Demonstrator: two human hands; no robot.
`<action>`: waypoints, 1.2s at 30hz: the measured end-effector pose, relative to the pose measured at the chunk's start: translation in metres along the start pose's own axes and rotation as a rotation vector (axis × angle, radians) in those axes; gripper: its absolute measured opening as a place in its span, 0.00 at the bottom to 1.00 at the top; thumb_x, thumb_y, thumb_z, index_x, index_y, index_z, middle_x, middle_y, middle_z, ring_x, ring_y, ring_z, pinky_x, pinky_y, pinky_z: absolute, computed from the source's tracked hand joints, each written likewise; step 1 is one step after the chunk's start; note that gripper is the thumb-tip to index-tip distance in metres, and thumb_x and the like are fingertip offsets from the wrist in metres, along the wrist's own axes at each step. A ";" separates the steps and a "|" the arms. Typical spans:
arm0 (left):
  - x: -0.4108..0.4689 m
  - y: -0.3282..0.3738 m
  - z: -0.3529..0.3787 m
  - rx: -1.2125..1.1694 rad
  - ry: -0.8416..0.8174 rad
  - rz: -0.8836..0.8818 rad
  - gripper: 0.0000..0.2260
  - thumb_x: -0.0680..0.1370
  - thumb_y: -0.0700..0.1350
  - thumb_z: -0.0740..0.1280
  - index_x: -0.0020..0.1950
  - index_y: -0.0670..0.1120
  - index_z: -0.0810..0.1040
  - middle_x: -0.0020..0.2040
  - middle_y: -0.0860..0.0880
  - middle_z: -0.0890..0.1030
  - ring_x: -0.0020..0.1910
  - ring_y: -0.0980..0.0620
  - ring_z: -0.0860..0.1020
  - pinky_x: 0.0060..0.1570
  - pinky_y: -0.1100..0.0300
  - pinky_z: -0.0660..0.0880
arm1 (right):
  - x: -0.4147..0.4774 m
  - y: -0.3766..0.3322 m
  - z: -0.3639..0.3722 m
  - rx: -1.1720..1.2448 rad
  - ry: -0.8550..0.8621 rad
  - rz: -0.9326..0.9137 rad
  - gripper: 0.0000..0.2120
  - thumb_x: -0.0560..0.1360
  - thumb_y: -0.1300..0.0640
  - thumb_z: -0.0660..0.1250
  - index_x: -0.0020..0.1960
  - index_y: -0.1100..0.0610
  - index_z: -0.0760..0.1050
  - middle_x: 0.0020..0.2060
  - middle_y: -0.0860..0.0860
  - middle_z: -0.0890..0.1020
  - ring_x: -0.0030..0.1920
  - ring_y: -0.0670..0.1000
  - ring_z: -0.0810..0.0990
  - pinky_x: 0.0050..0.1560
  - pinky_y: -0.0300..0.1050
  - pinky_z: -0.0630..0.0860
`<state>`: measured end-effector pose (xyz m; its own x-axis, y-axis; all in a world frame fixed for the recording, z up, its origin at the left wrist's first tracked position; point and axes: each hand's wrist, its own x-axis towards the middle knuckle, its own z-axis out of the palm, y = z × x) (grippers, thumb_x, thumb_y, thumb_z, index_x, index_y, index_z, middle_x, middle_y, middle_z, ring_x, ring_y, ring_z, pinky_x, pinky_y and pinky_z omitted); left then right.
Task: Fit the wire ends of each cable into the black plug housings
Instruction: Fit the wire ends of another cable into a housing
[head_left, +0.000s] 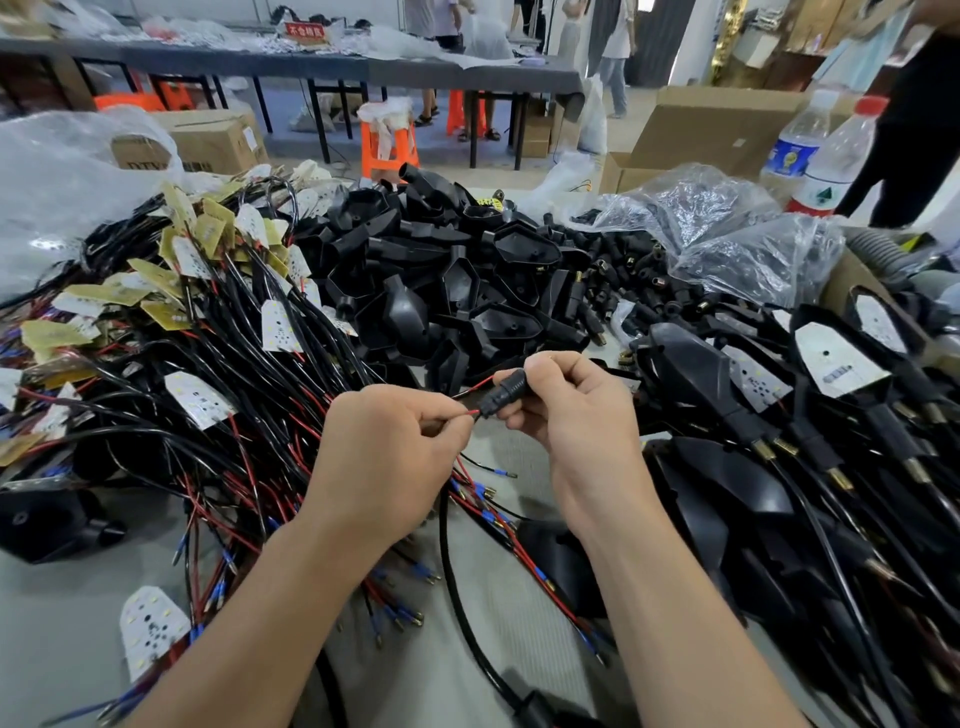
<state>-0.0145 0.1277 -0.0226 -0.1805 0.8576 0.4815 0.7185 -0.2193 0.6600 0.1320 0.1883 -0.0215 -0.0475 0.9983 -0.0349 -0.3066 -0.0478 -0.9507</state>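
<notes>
The left hand (384, 457) pinches the limp red wire (471, 413) close to its tip, where it likely steers best, while the right hand (571, 415) grips the light, rigid plug housing (503, 396).

Workshop interior, upper frame.
Long grey table (249, 62) on black legs across top; orange stools (389, 148) beneath; cardboard boxes (213, 140) upper left and upper right; pale floor (291, 111); two water bottles (831, 166) far right.

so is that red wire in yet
Cannot tell how far: the red wire pinched by the left hand meets the black plug housing in the right hand.
</notes>
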 end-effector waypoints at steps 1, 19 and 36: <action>0.000 0.002 0.001 0.037 -0.012 0.039 0.08 0.75 0.46 0.71 0.37 0.47 0.84 0.26 0.52 0.79 0.26 0.49 0.76 0.29 0.56 0.72 | 0.000 0.000 0.000 0.014 0.028 0.003 0.08 0.82 0.64 0.63 0.46 0.63 0.78 0.39 0.58 0.87 0.29 0.50 0.78 0.32 0.39 0.76; 0.000 0.010 -0.008 0.170 0.032 0.161 0.11 0.74 0.41 0.71 0.31 0.48 0.79 0.25 0.53 0.75 0.29 0.52 0.74 0.33 0.56 0.72 | -0.004 -0.001 0.008 0.159 -0.006 0.168 0.09 0.83 0.61 0.65 0.45 0.63 0.79 0.36 0.56 0.85 0.31 0.47 0.81 0.33 0.37 0.79; 0.012 -0.008 0.001 -0.253 0.067 -0.219 0.10 0.73 0.44 0.79 0.41 0.60 0.86 0.33 0.58 0.85 0.33 0.60 0.82 0.35 0.69 0.76 | -0.005 -0.005 0.004 0.086 -0.026 0.111 0.10 0.83 0.59 0.66 0.42 0.58 0.76 0.35 0.56 0.85 0.32 0.50 0.82 0.32 0.38 0.77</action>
<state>-0.0215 0.1402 -0.0225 -0.3617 0.8667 0.3435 0.4703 -0.1486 0.8699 0.1302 0.1837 -0.0153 -0.1099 0.9855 -0.1294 -0.3786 -0.1619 -0.9113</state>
